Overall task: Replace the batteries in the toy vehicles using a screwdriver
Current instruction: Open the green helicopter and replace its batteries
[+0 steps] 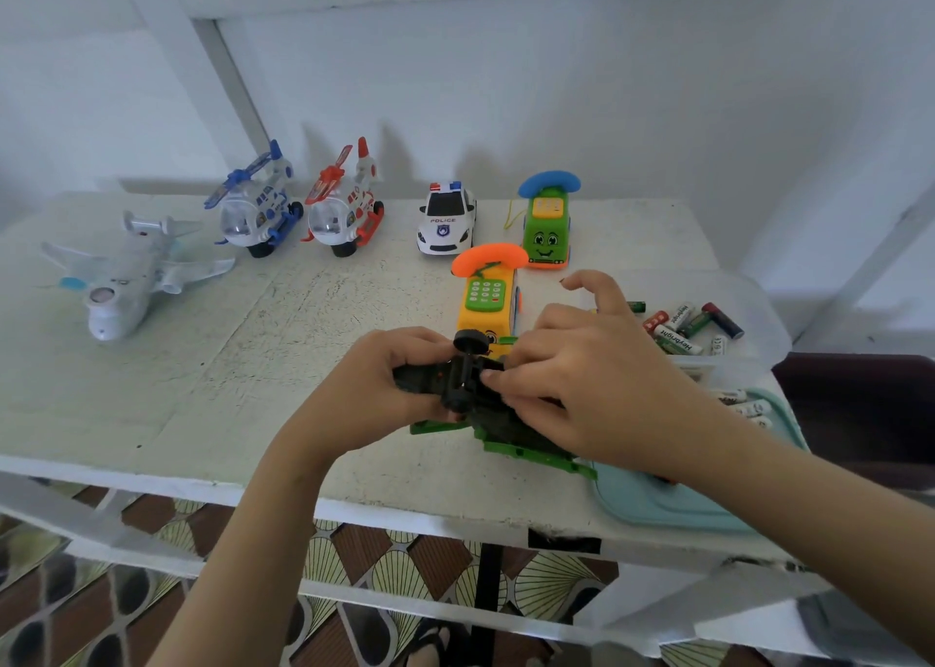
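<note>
Both of my forearms reach in from the near edge, and between them sits the dark green toy point(506, 431), turned belly-up on the front of the white table point(202, 388) with one black wheel point(471, 341) sticking up toward the far side. My left hand point(384, 388) grips its left end, fingers curled round the body. My right hand point(582, 378) is bent over the right part, middle fingertips pressed on the underside just beside the axle and index finger lifted free; whether I pinch anything small under there I cannot tell. The toy's long axis runs across me, from upper left down to lower right, its green skids lying flat on the table, so the underside faces my right fingers and that hand is the nearer for working the battery cover. No screwdriver shows from here; it may be hidden under my right arm on the pale blue tray point(708, 509). Loose batteries point(678, 327) lie in a clear tub just beyond my right hand, well within reach. A yellow phone car point(488, 302) stands just behind the toy I hold, close enough to bump if I tip the toy away from me.
</note>
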Demonstrator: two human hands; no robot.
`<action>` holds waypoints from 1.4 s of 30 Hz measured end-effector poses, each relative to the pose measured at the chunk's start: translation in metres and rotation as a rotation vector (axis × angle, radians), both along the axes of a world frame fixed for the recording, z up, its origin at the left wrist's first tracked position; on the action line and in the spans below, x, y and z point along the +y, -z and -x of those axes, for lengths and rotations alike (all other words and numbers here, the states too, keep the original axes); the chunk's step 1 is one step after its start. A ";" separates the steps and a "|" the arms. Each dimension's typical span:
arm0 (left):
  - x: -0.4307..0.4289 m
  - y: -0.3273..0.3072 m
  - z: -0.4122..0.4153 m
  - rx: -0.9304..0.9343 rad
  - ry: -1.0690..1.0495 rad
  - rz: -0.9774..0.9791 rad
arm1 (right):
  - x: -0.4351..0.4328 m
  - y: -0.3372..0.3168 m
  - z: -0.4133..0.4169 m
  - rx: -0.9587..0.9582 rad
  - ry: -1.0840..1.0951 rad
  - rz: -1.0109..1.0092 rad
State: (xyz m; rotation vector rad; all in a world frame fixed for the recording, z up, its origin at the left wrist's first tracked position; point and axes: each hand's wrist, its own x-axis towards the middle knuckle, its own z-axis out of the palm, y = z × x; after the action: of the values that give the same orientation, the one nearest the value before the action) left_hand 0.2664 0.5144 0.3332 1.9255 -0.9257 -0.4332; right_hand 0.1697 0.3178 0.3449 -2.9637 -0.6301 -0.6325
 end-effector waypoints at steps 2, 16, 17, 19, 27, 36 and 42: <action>0.000 -0.001 0.000 0.000 0.000 0.000 | 0.000 0.003 0.005 0.029 0.022 0.046; -0.004 -0.005 -0.003 -0.026 0.024 -0.057 | -0.006 0.013 0.017 0.079 0.083 0.104; -0.004 -0.005 -0.003 -0.024 0.023 -0.059 | -0.006 0.013 0.017 0.086 0.087 0.111; -0.005 -0.005 -0.002 -0.037 0.029 -0.065 | -0.005 0.012 0.017 0.100 0.087 0.125; -0.008 -0.007 0.000 -0.048 0.031 -0.071 | -0.003 0.010 0.018 0.099 0.126 0.166; -0.008 -0.010 0.001 0.019 0.065 -0.069 | -0.022 -0.009 0.025 0.297 0.007 -0.478; -0.009 -0.011 -0.002 0.039 0.080 -0.070 | -0.069 -0.012 0.043 0.348 0.311 -0.493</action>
State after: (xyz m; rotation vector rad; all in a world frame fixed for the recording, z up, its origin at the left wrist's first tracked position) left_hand 0.2689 0.5052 0.3444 1.9415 -0.9762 -0.5548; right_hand 0.1263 0.2492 0.3571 -2.6124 0.0206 -0.2229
